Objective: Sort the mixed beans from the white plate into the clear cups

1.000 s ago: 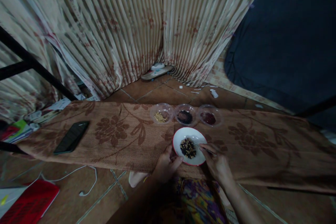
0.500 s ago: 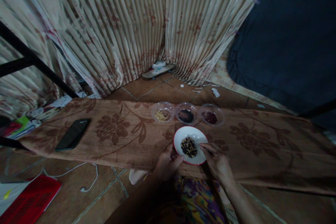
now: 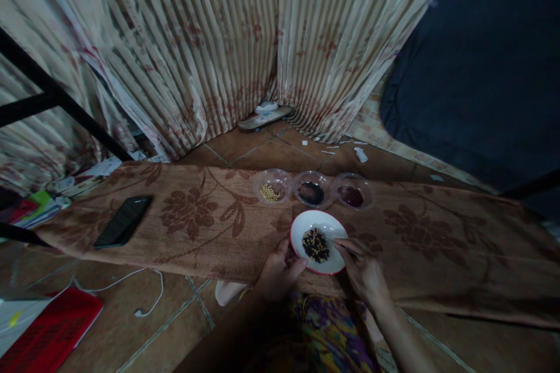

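A white plate with a red rim [image 3: 321,224] sits near the front edge of a narrow table covered in brown floral cloth [image 3: 196,224]. A heap of mixed beans [image 3: 315,245] lies in its middle. My left hand [image 3: 280,271] rests against the plate's left rim, fingers curled. My right hand [image 3: 361,265] is pinched on thin tweezers [image 3: 345,249] whose tips point into the beans. Behind the plate stand three clear cups: one with pale beans [image 3: 271,186], one with dark beans [image 3: 311,189], one with red beans [image 3: 351,192].
A black phone [image 3: 123,220] lies on the cloth at the left. Striped curtains [image 3: 196,52] hang behind, with a sandal [image 3: 262,116] on the tiled floor. A red book [image 3: 48,332] and a white cable [image 3: 144,297] lie at lower left. Dark fabric [image 3: 481,64] fills the right.
The view has shifted slightly. My right hand with the tweezers has edged a little at the plate; the left hand stays by the rim.
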A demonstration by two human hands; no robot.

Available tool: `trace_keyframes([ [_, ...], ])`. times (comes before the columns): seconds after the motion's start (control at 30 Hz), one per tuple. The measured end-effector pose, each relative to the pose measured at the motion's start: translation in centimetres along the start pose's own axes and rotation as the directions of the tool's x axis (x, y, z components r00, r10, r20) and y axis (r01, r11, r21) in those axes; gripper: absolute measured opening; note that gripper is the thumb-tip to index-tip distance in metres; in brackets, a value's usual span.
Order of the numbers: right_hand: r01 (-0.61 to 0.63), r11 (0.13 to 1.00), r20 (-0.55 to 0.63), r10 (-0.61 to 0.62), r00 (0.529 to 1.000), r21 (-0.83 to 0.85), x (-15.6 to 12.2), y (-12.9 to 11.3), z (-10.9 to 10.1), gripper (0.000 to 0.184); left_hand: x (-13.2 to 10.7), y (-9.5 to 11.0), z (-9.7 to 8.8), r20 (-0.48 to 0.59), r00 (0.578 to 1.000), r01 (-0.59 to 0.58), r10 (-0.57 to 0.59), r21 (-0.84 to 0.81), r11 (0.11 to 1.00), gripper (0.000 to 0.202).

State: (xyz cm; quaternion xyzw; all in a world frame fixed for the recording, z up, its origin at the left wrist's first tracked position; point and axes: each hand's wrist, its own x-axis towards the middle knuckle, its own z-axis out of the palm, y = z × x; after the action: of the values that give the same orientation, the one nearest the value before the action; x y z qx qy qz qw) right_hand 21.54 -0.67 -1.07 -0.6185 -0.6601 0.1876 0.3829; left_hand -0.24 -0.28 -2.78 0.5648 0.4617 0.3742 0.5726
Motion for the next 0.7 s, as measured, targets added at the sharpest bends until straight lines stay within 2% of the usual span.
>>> trace_keyframes([
  [0.1,0.005,1.000,-0.013,-0.005,1.000,0.005,-0.1,-0.1,-0.2,0.031,0.0,-0.1,0.1,-0.039,0.999,0.007,-0.008,-0.016,1.000,0.044],
  [0.2,0.012,1.000,-0.057,-0.011,0.998,0.014,0.1,-0.7,-0.8,0.028,-0.1,0.2,0.4,-0.049,0.999,-0.009,0.004,-0.104,0.995,0.049],
  [0.33,0.014,0.999,-0.113,-0.009,0.994,0.044,2.3,-2.9,-0.8,0.025,0.0,0.6,0.8,-0.023,1.000,-0.016,0.011,-0.230,0.973,0.054],
  [0.4,0.051,0.994,-0.144,-0.036,0.989,0.101,4.5,-4.5,-0.1,0.025,0.1,0.7,0.9,-0.016,1.000,-0.022,0.018,-0.263,0.965,0.055],
  [0.47,0.138,0.974,-0.167,-0.109,0.980,0.178,7.1,-6.2,1.2,0.025,0.1,0.7,0.8,-0.012,1.000,-0.028,0.026,-0.263,0.964,0.055],
  [0.57,0.197,0.936,-0.203,-0.141,0.969,0.291,10.4,-8.1,3.2,0.025,0.1,0.5,0.5,-0.013,1.000,-0.020,0.018,-0.181,0.983,0.053],
  [0.63,0.197,0.925,-0.208,-0.133,0.969,0.324,11.4,-8.6,4.1,0.024,0.1,0.4,0.2,-0.004,1.000,-0.008,0.007,-0.122,0.993,0.051],
  [0.7,0.192,0.922,-0.218,-0.122,0.968,0.336,11.3,-8.5,4.3,0.024,0.1,0.3,0.1,0.014,1.000,0.000,0.002,-0.104,0.995,0.048],
])
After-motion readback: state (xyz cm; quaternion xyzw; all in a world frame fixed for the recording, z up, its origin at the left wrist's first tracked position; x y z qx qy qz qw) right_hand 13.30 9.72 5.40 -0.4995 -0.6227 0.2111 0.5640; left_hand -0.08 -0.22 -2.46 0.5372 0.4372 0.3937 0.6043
